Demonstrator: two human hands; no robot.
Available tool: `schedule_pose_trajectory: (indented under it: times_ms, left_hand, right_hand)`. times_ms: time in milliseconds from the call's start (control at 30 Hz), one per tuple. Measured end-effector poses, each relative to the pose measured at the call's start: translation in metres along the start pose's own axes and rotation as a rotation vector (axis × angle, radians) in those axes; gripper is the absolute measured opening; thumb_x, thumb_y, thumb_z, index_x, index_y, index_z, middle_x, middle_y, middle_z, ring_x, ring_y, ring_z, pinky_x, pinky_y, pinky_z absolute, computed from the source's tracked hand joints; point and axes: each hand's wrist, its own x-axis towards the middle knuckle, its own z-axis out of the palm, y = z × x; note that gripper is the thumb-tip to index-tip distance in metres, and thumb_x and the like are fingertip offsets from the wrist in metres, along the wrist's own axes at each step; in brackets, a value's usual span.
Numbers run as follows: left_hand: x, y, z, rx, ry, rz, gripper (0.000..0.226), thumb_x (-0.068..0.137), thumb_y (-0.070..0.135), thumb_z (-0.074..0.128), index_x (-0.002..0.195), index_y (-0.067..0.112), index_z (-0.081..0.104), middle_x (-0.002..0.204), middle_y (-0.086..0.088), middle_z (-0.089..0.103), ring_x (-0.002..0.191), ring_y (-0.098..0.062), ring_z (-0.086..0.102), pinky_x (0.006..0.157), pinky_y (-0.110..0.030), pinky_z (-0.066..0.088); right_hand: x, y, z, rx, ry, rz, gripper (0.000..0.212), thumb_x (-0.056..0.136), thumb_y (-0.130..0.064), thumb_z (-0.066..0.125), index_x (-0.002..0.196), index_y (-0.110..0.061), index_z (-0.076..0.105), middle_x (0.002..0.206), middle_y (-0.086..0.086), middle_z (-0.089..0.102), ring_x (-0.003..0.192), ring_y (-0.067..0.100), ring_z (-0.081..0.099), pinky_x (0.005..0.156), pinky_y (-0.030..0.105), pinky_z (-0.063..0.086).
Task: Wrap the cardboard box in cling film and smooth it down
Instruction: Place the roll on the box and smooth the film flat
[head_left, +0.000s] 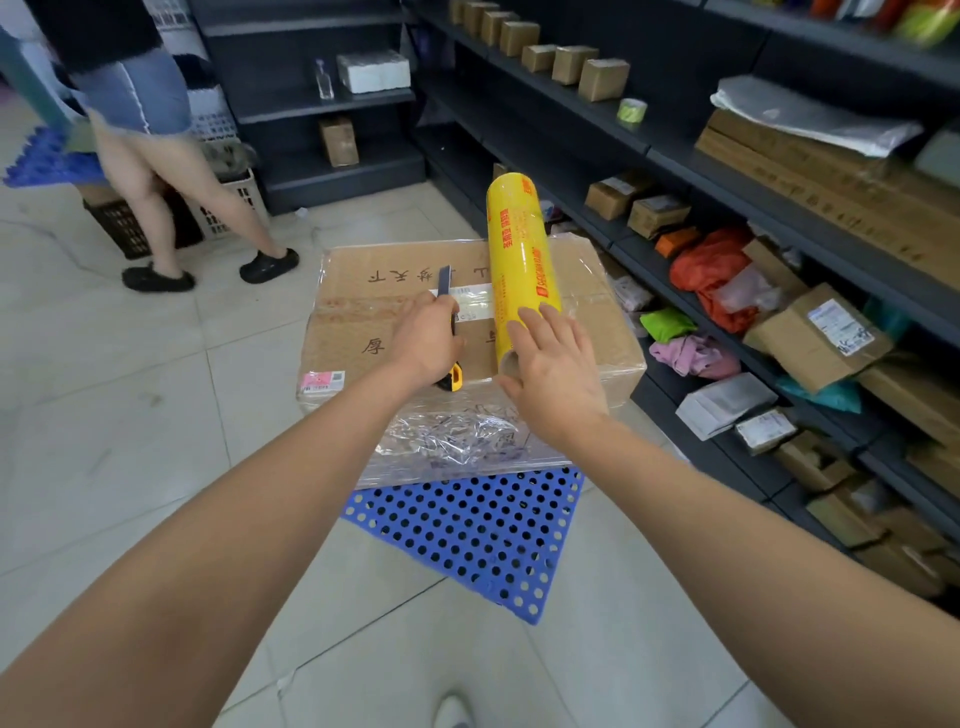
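A large cardboard box (374, 291) covered in clear cling film sits on a blue perforated mat (467, 525) on the tiled floor. Crumpled film (452, 441) bunches on the box's near side. A yellow cling film roll (519, 260) lies on top of the box, its cardboard core end facing me. My right hand (550, 374) rests on the roll's near end with fingers spread. My left hand (423, 340) grips a yellow and dark utility knife (445, 283), its blade end pointing away across the box top.
Dark shelving (675, 156) with small boxes, parcels and bags runs along the right. A person in a denim skirt (150, 150) stands at the back left beside plastic crates (218, 208). More shelves stand behind the box.
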Motion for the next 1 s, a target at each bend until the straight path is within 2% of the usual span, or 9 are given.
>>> schedule_pose_trajectory:
  times_ms: [100, 300, 400, 500, 667, 800, 900, 1000]
  left_hand:
    - [-0.013, 0.001, -0.008, 0.005, 0.016, 0.051, 0.041, 0.088, 0.017, 0.061, 0.128, 0.009, 0.053, 0.128, -0.015, 0.050, 0.123, -0.031, 0.041, 0.101, -0.040, 0.037]
    - [-0.039, 0.008, -0.017, -0.013, 0.069, 0.099, 0.032, 0.086, 0.015, 0.062, 0.118, 0.008, 0.059, 0.121, -0.015, 0.054, 0.119, -0.031, 0.042, 0.097, -0.038, 0.037]
    - [-0.057, 0.012, -0.019, -0.040, 0.101, 0.096, 0.027, 0.086, 0.015, 0.062, 0.113, 0.009, 0.061, 0.117, -0.013, 0.054, 0.114, -0.028, 0.046, 0.094, -0.036, 0.037]
    - [-0.075, 0.015, -0.015, -0.040, 0.130, 0.064, 0.032, 0.087, 0.018, 0.062, 0.119, 0.012, 0.058, 0.122, -0.010, 0.052, 0.116, -0.027, 0.045, 0.096, -0.037, 0.037]
    - [-0.100, 0.016, 0.004, -0.080, 0.208, 0.071, 0.028, 0.091, 0.017, 0.058, 0.119, 0.012, 0.060, 0.118, -0.006, 0.055, 0.114, -0.024, 0.045, 0.099, -0.036, 0.035]
    - [-0.102, 0.017, 0.024, -0.077, 0.218, 0.126, 0.030, 0.092, 0.017, 0.057, 0.122, 0.012, 0.058, 0.122, -0.003, 0.054, 0.117, -0.020, 0.045, 0.102, -0.036, 0.036]
    - [-0.092, 0.013, 0.034, -0.097, 0.290, 0.171, 0.029, 0.090, 0.015, 0.060, 0.119, 0.011, 0.060, 0.116, -0.004, 0.054, 0.105, -0.022, 0.052, 0.097, -0.039, 0.040]
    - [-0.085, 0.005, 0.039, -0.149, 0.350, 0.201, 0.026, 0.090, 0.015, 0.061, 0.115, 0.012, 0.061, 0.112, -0.003, 0.053, 0.097, -0.023, 0.054, 0.093, -0.043, 0.043]
  right_hand:
    - [-0.001, 0.006, -0.005, -0.033, -0.001, -0.032, 0.054, 0.099, -0.032, 0.042, 0.146, -0.012, 0.028, 0.158, 0.006, 0.016, 0.147, 0.024, 0.002, 0.118, 0.040, -0.002]
    - [-0.004, 0.013, -0.005, -0.057, -0.039, -0.081, 0.064, 0.095, -0.036, 0.050, 0.147, -0.012, 0.024, 0.159, 0.007, 0.012, 0.147, 0.025, 0.000, 0.118, 0.040, -0.004]
    - [-0.008, 0.014, -0.004, -0.031, 0.012, -0.130, 0.065, 0.093, -0.033, 0.054, 0.147, -0.011, 0.025, 0.158, 0.008, 0.015, 0.147, 0.025, 0.003, 0.118, 0.040, -0.003]
    - [-0.014, 0.018, 0.001, 0.003, 0.088, -0.185, 0.067, 0.091, -0.028, 0.058, 0.147, -0.007, 0.027, 0.157, 0.009, 0.019, 0.147, 0.026, 0.008, 0.118, 0.039, -0.001]
    - [-0.025, 0.030, 0.024, 0.073, 0.223, -0.288, 0.063, 0.081, -0.016, 0.070, 0.135, 0.004, 0.045, 0.145, 0.021, 0.041, 0.139, 0.037, 0.031, 0.115, 0.044, 0.013]
    - [-0.028, 0.041, 0.046, 0.060, 0.260, -0.312, 0.065, 0.084, -0.020, 0.069, 0.138, 0.003, 0.042, 0.147, 0.021, 0.037, 0.140, 0.035, 0.028, 0.116, 0.042, 0.008]
    - [-0.021, 0.046, 0.062, 0.065, 0.304, -0.302, 0.067, 0.086, -0.022, 0.067, 0.142, -0.001, 0.037, 0.151, 0.017, 0.033, 0.143, 0.032, 0.022, 0.117, 0.039, 0.004]
    - [-0.015, 0.042, 0.079, 0.092, 0.404, -0.316, 0.064, 0.085, -0.021, 0.067, 0.139, 0.001, 0.041, 0.147, 0.019, 0.038, 0.141, 0.034, 0.028, 0.116, 0.040, 0.008]
